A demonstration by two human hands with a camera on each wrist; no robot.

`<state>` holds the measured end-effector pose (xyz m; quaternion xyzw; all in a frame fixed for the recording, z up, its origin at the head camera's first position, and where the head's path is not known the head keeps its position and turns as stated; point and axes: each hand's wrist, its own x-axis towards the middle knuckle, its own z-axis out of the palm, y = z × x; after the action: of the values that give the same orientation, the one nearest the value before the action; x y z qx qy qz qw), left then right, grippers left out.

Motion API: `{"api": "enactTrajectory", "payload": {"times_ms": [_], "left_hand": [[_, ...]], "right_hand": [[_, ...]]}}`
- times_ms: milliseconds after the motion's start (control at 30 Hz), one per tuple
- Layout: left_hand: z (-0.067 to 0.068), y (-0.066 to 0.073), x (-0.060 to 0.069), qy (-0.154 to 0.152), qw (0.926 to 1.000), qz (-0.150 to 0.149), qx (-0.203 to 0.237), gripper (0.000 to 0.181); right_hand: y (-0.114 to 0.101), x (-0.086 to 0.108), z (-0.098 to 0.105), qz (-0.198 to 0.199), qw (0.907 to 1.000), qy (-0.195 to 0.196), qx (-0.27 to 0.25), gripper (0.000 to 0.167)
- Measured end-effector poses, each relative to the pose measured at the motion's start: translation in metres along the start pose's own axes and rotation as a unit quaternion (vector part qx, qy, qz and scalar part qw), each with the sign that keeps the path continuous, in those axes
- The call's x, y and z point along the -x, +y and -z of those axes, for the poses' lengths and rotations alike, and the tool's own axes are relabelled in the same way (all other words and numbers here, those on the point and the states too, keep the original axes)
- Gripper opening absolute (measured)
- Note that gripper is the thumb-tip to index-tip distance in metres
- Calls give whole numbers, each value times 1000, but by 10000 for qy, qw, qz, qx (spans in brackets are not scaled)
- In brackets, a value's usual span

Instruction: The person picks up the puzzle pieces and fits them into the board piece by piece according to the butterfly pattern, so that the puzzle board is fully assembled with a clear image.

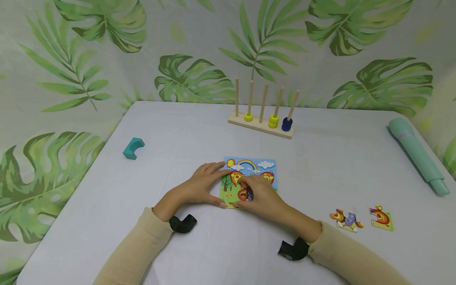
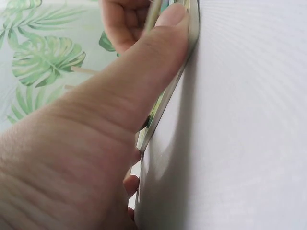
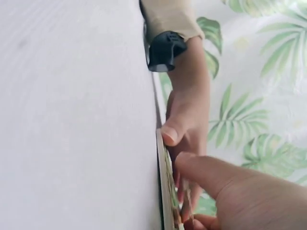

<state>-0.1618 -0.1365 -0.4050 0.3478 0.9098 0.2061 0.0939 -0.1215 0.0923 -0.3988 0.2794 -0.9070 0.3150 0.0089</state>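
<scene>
A square picture puzzle board (image 1: 265, 164) with a rainbow and butterfly wings lies flat at the table's middle. The left hand (image 1: 199, 186) touches its left side, thumb at the lower left corner, fingers spread along the edge; in the left wrist view its thumb (image 2: 158, 48) rests on the board's rim (image 2: 165, 103). Over the lower part of the board, the right hand (image 1: 265, 198) pinches a thin puzzle piece (image 3: 187, 194) between thumb and fingers, hiding part of the picture. Two loose puzzle pieces, one (image 1: 347, 221) and another (image 1: 382, 218), lie to the right.
A wooden peg stand (image 1: 261, 125) with yellow and dark blue rings stands at the back. A teal arched block (image 1: 133, 149) lies at the left, and a mint green cylinder-shaped object (image 1: 418, 154) at the right edge. Black wrist devices (image 1: 183, 223) are below both forearms.
</scene>
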Motion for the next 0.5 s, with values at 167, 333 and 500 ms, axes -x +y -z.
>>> {"api": "enactTrajectory", "payload": {"times_ms": [167,333,500], "left_hand": [[0,1,0,48,10000,-40,-16,92],[-2,1,3,164,9998,-22,-66,92],[-8,2,10,464,9988,-111,-83,89]], "right_hand": [[2,-5,-5,-17,9997,-15,229,59],[2,-6,-6,19,9995,-37,297,57],[2,-6,-7,24,9995,-94,289,60]]}}
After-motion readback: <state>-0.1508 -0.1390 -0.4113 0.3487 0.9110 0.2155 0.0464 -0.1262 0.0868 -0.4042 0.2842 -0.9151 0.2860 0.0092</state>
